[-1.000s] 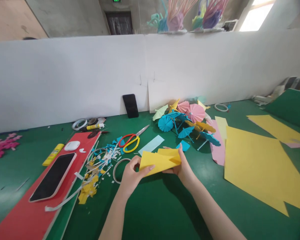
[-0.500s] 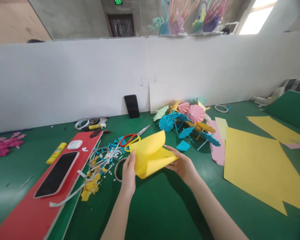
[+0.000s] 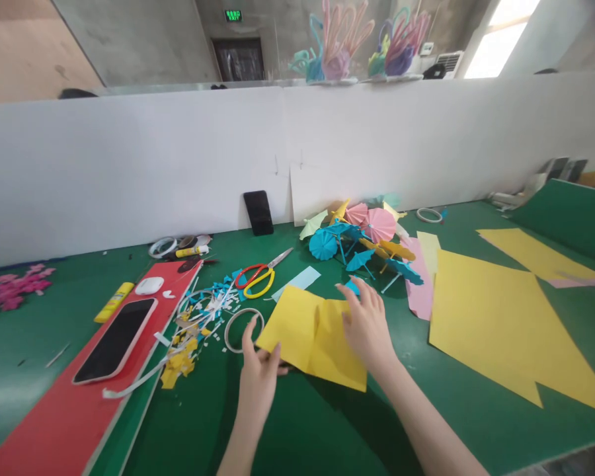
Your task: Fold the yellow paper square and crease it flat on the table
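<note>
1. Location: yellow paper sheet (image 3: 297,324) down on the green table (image 3: 302,430), centre front, with a fold line running across its middle. Tape ring (image 3: 244,329) just beside its left edge, light blue strip (image 3: 296,283) at its far corner.
2. Right hand (image 3: 369,327): open, palm down, fingers spread flat on the sheet's right half.
3. Left hand (image 3: 258,380): apart from the right, fingertips at the sheet's near-left edge, thumb raised toward the tape ring. Pinching or merely touching, cannot tell.
4. Step in hand, as judged: pressing the sheet flat. Use the right palm as anchor and sweep outward from the fold line, not toward it, to avoid raising a ridge.
5. Hold the left edge low against the table. Avoid lifting there, as that is likely to bow the left half.
6. Mind the paper scraps (image 3: 203,317) and the tape ring on the left. Best kept out from under the sheet, or lumps probable.
7. Beyond the sheet: scissors (image 3: 260,277) and paper umbrellas (image 3: 361,235), both apart from it. Large yellow sheet (image 3: 500,324) off to the right, not touching.
</note>
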`<state>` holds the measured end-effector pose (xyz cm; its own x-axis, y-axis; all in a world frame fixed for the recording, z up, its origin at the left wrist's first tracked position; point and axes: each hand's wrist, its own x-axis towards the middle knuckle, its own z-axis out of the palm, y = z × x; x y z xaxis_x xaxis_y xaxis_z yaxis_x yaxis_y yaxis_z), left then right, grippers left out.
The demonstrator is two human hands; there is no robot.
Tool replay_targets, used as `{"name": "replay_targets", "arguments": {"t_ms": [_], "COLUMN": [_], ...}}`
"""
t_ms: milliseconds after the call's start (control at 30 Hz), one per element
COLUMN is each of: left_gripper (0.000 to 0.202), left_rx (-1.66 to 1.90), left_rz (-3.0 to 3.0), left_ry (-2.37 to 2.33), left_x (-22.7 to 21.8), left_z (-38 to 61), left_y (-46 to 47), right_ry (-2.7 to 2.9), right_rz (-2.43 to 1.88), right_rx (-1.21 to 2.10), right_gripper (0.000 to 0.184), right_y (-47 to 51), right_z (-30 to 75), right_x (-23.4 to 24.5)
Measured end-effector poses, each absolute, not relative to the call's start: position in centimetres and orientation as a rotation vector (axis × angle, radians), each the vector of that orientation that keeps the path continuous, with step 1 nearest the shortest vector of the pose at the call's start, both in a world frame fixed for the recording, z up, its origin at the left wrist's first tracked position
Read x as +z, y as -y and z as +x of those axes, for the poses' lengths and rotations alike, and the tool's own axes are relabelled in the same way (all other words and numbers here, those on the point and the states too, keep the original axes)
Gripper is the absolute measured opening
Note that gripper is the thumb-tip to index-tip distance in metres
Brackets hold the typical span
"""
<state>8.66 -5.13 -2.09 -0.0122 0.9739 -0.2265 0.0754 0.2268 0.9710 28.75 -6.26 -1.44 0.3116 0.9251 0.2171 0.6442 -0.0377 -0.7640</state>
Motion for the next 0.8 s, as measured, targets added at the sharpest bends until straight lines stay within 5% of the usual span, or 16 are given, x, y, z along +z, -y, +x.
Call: {"name": "replay_targets", "arguments": {"t_ms": [100,200,433,633,800], "left_gripper": [0.058,0.057,0.038,0.053,0.057], "left_rx": [0.852,0.599,0.808,0.578,0.741], "left_rz": [1.218,1.476,2.091,2.170,1.884], "left_ry": [-1.446,-1.511,-1.696,-1.677,-1.702], "left_x": [-3.1,-2.5,0.3,-2.7,-3.2], "left_z": [7.0,4.6,4.5,7.7,8.5], "left_y": [9.7,12.4,11.2,8.2,8.8], "right_ry": [1.747,1.959,2.242,2.305,2.367], "right_rz": [-1.678,-1.634,-1.638,-1.529,-1.522], "right_rx": [0.385,0.399,0.237,0.363,0.395], "right_gripper": [0.041,0.043,0.059,0.064,0.059], "right_y": [8.6,10.5,11.5,11.9,12.5], "right_z": [25.9,24.2,24.8,26.9,28.2], "right_x": [-2.5,-4.2,-5.1,-4.5,-4.5]}}
